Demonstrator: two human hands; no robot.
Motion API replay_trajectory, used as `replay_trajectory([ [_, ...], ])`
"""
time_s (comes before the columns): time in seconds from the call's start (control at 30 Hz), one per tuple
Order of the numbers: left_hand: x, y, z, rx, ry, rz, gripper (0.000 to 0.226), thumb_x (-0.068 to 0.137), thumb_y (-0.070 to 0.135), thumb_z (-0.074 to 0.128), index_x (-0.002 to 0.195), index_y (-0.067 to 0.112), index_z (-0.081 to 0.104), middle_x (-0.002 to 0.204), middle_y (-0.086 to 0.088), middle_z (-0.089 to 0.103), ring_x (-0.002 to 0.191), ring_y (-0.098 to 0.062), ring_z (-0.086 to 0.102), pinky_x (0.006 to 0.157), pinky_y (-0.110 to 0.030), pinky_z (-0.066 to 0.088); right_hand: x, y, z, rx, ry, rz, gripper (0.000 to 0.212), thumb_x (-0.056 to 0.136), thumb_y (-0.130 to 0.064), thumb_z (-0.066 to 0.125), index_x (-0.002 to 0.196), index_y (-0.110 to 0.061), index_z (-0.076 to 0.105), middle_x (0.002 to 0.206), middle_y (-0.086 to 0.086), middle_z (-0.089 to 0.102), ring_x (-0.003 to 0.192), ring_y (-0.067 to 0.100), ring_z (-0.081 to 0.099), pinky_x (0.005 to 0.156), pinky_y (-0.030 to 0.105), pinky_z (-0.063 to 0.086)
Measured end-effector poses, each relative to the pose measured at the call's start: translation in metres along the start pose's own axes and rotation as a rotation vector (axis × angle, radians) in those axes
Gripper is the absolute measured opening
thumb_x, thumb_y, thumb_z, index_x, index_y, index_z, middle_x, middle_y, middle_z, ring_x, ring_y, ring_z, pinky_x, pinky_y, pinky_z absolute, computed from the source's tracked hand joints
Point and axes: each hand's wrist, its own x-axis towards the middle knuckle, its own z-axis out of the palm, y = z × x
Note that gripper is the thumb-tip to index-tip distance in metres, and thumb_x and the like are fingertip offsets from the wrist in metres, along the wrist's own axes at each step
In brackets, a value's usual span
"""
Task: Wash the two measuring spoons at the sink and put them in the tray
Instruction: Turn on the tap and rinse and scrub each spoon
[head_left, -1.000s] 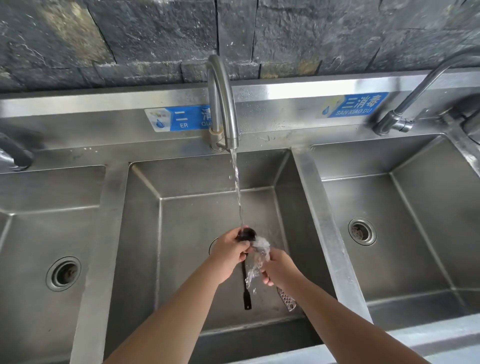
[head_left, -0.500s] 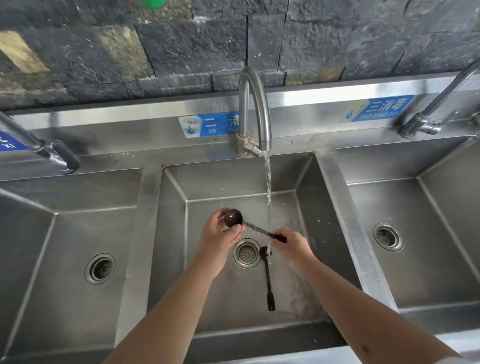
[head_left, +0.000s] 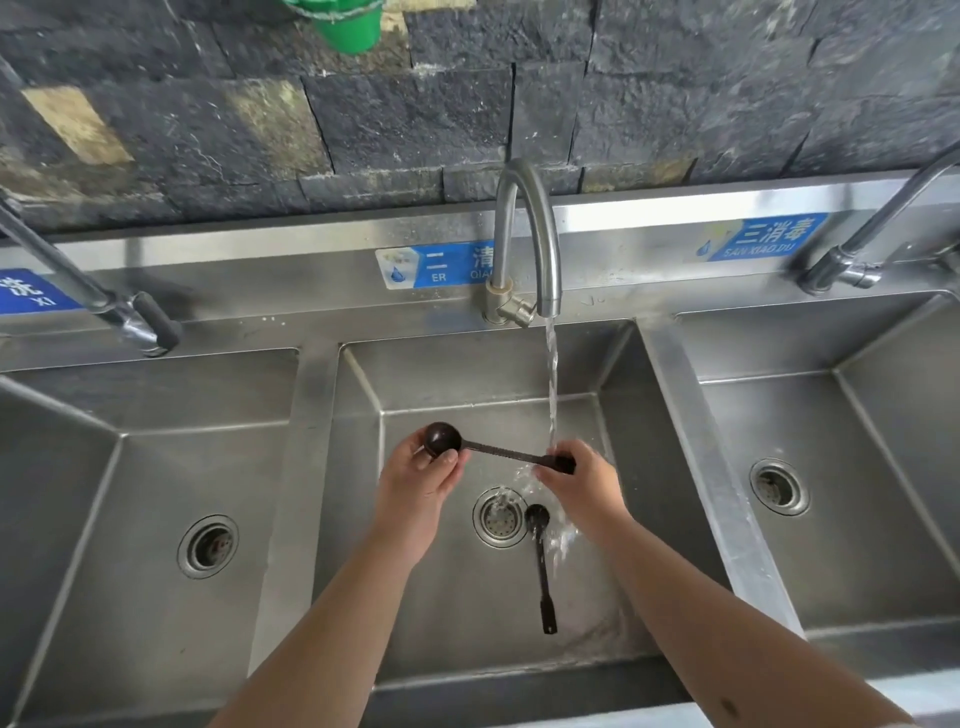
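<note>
Since a second ago I've dropped one spoon (head_left: 540, 561) by the drain; my left hand (head_left: 415, 488) and right hand (head_left: 584, 486) pinch the other spoon (head_left: 467, 451) beside the stream. Light, stiff, slick: grip the handle.

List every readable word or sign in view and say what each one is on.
"二 清 / ER QIA…", cut off by the running steel tap: blue middle sticker on the steel sink backsplash.
"三消毒 / SAN XIAO DU": blue right sticker.
"洗 / XI", partly cropped: blue left sticker.
Nothing readable on either spoon.
</note>
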Motion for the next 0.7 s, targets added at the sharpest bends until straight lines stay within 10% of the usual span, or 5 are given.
replay_trajectory([
  [0.4, 0.014, -0.044, 0.058, 0.059, -0.149, -0.154, 0.037, 0.082, 0.005, 0.069, 0.118, 0.005, 0.058, 0.101, -0.012, 0.073, 0.097, -0.023, 0.070, 0.074, -0.025, 0.055, -0.033, 0.040, -0.080, 0.023, 0.213, 0.017, 0.019, 0.079, -0.029, 0.076, 0.093, -0.033, 0.064, 0.084, -0.019, 0.065, 0.079, -0.005, 0.059, 0.062, 0.009, 0.040],
  [0.7, 0.004, -0.044, 0.088, 0.262, -0.208, -0.165, 0.017, 0.090, 0.013, 0.063, 0.103, 0.023, 0.065, 0.087, 0.004, 0.072, 0.078, -0.012, 0.068, 0.067, -0.026, 0.051, -0.050, 0.063, -0.107, 0.328, 0.078, 0.081, 0.023, 0.086, -0.026, 0.072, 0.066, -0.017, 0.065, 0.042, -0.004, 0.048, 0.036, 0.010, 0.036, 0.036, 0.020, 0.029],
])
